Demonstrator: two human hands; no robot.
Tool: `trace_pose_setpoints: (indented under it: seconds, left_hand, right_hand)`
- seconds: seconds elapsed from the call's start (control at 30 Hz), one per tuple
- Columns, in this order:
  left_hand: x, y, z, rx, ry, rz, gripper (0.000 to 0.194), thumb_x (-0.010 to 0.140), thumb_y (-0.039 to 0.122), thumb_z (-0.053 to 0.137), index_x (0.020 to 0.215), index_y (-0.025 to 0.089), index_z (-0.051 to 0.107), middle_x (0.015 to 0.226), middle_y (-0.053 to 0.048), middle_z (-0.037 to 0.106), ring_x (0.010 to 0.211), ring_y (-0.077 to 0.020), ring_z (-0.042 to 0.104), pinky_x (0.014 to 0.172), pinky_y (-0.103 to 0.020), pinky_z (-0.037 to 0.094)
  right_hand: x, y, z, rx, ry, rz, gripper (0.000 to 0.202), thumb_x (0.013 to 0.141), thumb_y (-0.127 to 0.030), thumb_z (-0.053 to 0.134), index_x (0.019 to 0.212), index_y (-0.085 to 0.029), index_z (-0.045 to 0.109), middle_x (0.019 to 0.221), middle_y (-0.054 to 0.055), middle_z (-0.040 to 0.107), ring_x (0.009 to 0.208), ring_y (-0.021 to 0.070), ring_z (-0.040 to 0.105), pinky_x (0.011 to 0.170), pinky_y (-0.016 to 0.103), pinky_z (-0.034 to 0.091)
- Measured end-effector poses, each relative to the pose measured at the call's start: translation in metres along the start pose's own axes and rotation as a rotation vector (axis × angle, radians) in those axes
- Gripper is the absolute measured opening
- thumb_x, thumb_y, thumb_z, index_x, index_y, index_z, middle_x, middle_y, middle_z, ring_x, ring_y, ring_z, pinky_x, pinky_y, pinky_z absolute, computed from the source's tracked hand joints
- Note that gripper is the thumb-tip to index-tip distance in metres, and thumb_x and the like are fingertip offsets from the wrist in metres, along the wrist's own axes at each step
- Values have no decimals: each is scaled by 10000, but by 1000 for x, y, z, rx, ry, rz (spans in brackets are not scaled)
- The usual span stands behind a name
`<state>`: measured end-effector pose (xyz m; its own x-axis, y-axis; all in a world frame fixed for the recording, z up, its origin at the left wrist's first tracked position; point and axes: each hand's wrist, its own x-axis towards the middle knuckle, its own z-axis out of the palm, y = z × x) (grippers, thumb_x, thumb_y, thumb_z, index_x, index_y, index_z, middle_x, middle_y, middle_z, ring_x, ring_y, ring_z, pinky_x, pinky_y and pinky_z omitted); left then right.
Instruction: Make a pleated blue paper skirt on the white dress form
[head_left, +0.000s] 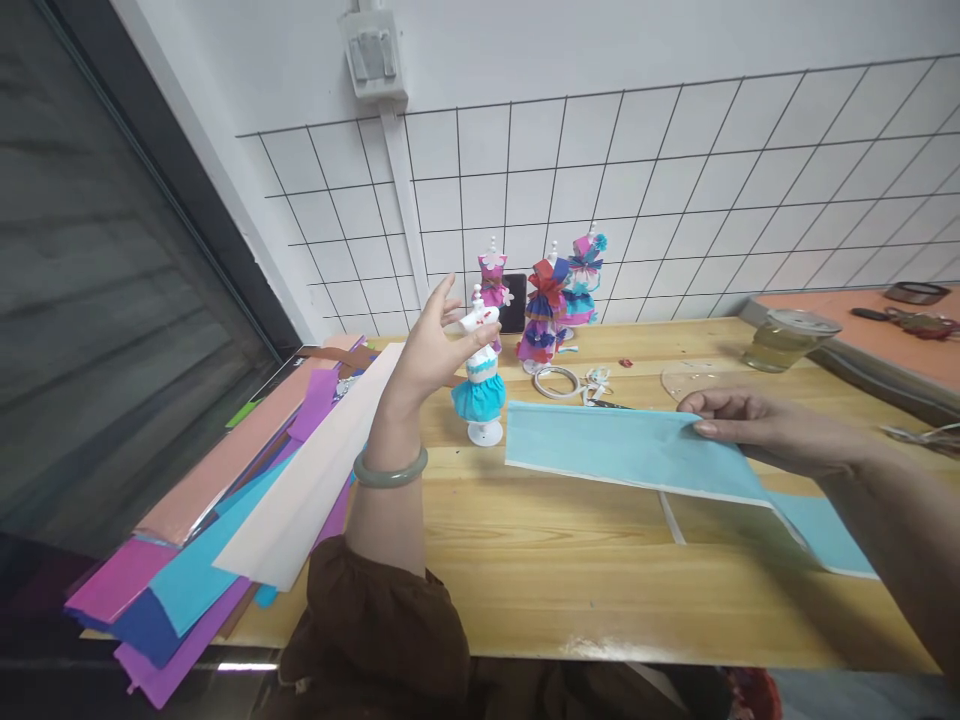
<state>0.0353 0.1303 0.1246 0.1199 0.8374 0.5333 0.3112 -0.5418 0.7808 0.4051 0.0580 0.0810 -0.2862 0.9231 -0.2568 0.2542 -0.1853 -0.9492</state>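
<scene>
A small white dress form (485,432) with a turquoise skirt (480,398) stands upright on the wooden table. My left hand (439,345) is beside its white top, thumb and fingers apart; whether they touch the form is unclear. My right hand (739,425) pinches the upper edge of a long light-blue paper strip (600,440). The strip's left end reaches close to the form's base, and its right part hangs and folds down under my right forearm. A narrow white strip (673,518) lies on the table below the blue one.
Dressed forms (544,310) stand at the back by the tiled wall. A tape roll (556,382) lies before them. Coloured paper sheets (225,450) are piled at the left. At the right are a lidded glass bowl (787,342) and an orange-topped surface (885,325).
</scene>
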Motion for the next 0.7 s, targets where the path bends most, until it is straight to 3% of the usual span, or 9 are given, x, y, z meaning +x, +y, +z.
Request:
trace_pose_setpoints:
  seconds: [0.1,0.17,0.23,0.3,0.4,0.47,0.57,0.7]
  left_hand:
    - [-3,14,1,115,204,111,640,696,425,712,1268,247,486,1234,-96,557,1145,-244,502,961,-390,404]
    - [-8,28,1,79,191,146,426,739,439,665,1099,221,596,1053,-66,629,988,-200,568,861,-340,452]
    - [-14,40,4,-30,14,101,331,781,471,603,962,196,637,880,-48,650,821,-164,592,715,-293,473]
    - [-18,49,11,-99,-227,50,322,801,483,570,895,187,655,847,-44,651,769,-146,585,651,-267,456]
    - [-20,50,25,-78,-547,9,343,819,499,527,797,183,657,783,-28,624,705,-124,547,592,-249,406]
    - [-19,46,35,-29,-697,-9,386,822,519,504,686,175,616,650,0,545,605,-105,478,534,-248,347]
    - [-17,37,43,40,-754,-43,390,791,517,541,612,171,568,584,21,473,557,-96,415,510,-253,296]
    - [-15,33,42,99,-697,-60,289,751,457,601,677,177,601,646,16,523,625,-113,464,560,-259,330]
  right_hand:
    - [-2,-3,0,-32,-5,-18,259,691,-411,747,770,-190,639,661,3,552,589,104,473,527,231,359]
    - [-5,-5,-1,-41,17,-37,256,687,-407,752,786,-197,642,677,4,559,608,106,483,543,230,373]
    - [-9,-9,-2,-50,34,-65,245,688,-396,754,800,-205,649,694,5,567,627,109,496,559,230,384]
    - [-13,-13,-3,-67,21,-100,230,694,-389,751,793,-207,651,697,4,570,633,111,504,567,235,392]
    - [-19,-20,-6,-101,0,-130,203,715,-382,735,795,-218,648,713,2,579,640,109,516,581,240,401]
    - [-22,-22,-6,-132,-6,-135,192,728,-383,725,807,-228,645,735,4,591,657,111,524,589,242,405]
    - [-27,-24,-4,-195,24,-138,237,711,-431,725,804,-228,645,744,18,603,669,126,533,591,258,408]
    - [-32,-25,3,-320,335,-198,412,659,-613,672,749,-212,645,679,39,583,663,162,528,583,296,413]
